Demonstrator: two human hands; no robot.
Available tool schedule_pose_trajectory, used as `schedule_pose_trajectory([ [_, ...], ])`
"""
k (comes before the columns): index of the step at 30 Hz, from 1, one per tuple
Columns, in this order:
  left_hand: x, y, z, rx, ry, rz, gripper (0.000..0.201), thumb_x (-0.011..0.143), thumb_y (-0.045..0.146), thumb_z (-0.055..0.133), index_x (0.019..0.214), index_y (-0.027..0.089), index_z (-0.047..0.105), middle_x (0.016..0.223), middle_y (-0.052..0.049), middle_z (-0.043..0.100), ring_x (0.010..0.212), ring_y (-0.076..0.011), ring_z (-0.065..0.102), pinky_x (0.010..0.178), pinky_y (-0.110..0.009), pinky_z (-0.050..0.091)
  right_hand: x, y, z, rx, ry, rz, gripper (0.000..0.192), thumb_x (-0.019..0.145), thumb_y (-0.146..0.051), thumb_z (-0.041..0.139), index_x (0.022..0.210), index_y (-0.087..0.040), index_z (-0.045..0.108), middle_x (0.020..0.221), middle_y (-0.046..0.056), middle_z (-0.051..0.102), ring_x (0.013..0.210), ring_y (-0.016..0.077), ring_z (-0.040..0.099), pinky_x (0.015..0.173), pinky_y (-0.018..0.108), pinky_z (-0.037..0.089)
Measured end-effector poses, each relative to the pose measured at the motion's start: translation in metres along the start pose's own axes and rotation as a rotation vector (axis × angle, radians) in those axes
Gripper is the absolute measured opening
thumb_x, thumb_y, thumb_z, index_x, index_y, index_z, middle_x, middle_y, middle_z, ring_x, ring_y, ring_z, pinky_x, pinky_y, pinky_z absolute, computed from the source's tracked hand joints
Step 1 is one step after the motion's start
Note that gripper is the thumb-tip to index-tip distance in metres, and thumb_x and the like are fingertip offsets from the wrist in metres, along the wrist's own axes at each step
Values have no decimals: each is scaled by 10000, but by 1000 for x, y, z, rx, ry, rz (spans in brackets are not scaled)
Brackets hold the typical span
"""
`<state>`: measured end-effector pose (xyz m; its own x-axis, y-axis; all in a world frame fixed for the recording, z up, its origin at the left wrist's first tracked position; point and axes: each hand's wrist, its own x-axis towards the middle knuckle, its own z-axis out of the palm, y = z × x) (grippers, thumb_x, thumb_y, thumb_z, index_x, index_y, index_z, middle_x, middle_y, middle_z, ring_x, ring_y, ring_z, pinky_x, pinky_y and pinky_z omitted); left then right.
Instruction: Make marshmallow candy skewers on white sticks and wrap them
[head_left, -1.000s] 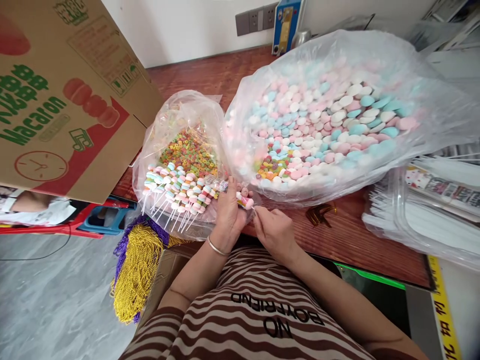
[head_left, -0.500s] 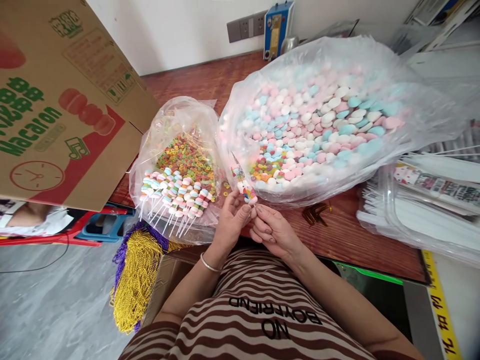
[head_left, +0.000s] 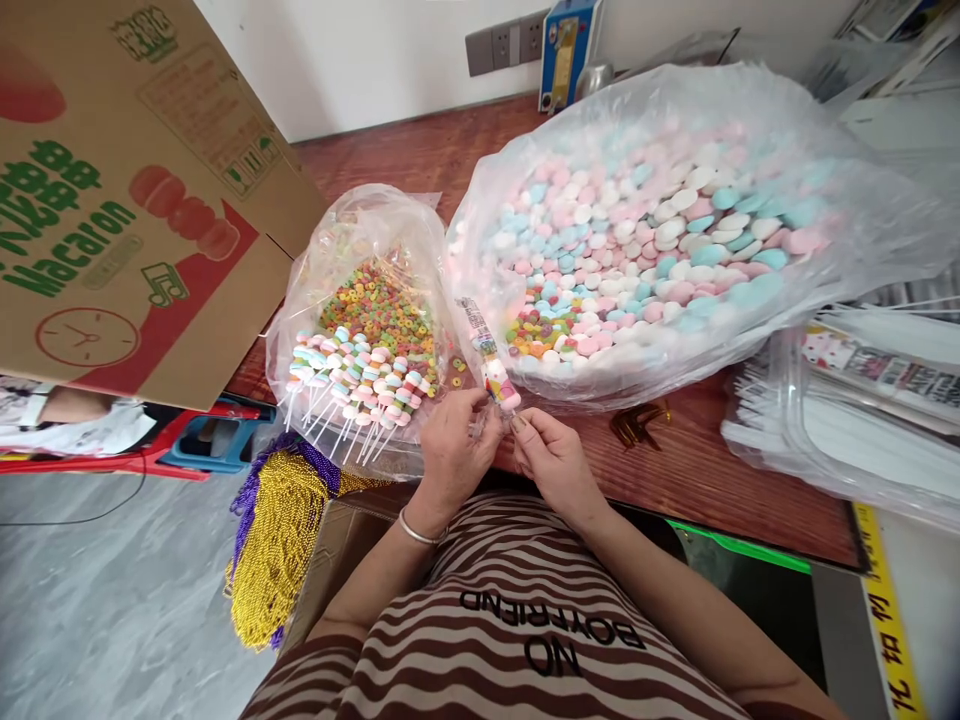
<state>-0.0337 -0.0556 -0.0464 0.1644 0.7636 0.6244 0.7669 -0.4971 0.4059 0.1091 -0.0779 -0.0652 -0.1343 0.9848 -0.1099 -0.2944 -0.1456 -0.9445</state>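
Between my hands is a slim candy packet (head_left: 501, 386), a clear printed sleeve with pink and white sweets at its near end. My left hand (head_left: 456, 445), with a bangle at the wrist, has its fingers curled around the packet's near end. The thumb and forefinger of my right hand (head_left: 553, 462) pinch the gathered end of the sleeve close by. To the left, candy skewers (head_left: 367, 378) on white sticks lie on a plastic bag of small ring candies (head_left: 375, 310). Beyond the packet, a large clear bag (head_left: 480, 210) holds pink, white and blue candy discs (head_left: 682, 215).
Golden-brown twist ties (head_left: 637, 425) lie on the wooden table (head_left: 780, 500). At right, a clear plastic tray (head_left: 799, 420) holds printed sleeves (head_left: 885, 365). A tall cardboard box (head_left: 187, 110) stands left; yellow beads (head_left: 274, 550) hang below. A blue device (head_left: 566, 55) is by the wall.
My left hand has slid down to the packet's near end and curled more, so more of the printed sleeve shows. My right hand still pinches that end. The whole view has shifted slightly.
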Motion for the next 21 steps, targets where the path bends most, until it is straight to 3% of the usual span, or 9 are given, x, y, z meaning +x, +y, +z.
schedule_pose_trajectory([
  [12, 4, 2, -2, 64, -6, 28, 54, 962, 218, 622, 967, 177, 658, 833, -55, 738, 754, -161, 680, 702, -280, 494, -5, -4, 2, -503, 101, -247, 284, 1006, -346, 505, 782, -192, 588, 617, -58, 444, 566, 104, 392, 554, 238, 322],
  [18, 3, 6, 0, 17, 31, -84, 147, 892, 269, 721, 995, 181, 664, 813, -29, 721, 712, -143, 664, 677, -265, 501, -6, 2, 0, -659, 155, -367, 259, 1019, -302, 511, 813, -187, 619, 614, -46, 527, 524, 100, 441, 541, 229, 329],
  [21, 5, 9, 0, -35, 39, -128, 90, 896, 247, 706, 950, 192, 658, 779, -4, 691, 672, -122, 635, 655, -247, 493, -6, 7, 0, -784, 186, -442, 229, 1016, -261, 509, 849, -181, 644, 626, -25, 585, 518, 109, 495, 552, 237, 342],
])
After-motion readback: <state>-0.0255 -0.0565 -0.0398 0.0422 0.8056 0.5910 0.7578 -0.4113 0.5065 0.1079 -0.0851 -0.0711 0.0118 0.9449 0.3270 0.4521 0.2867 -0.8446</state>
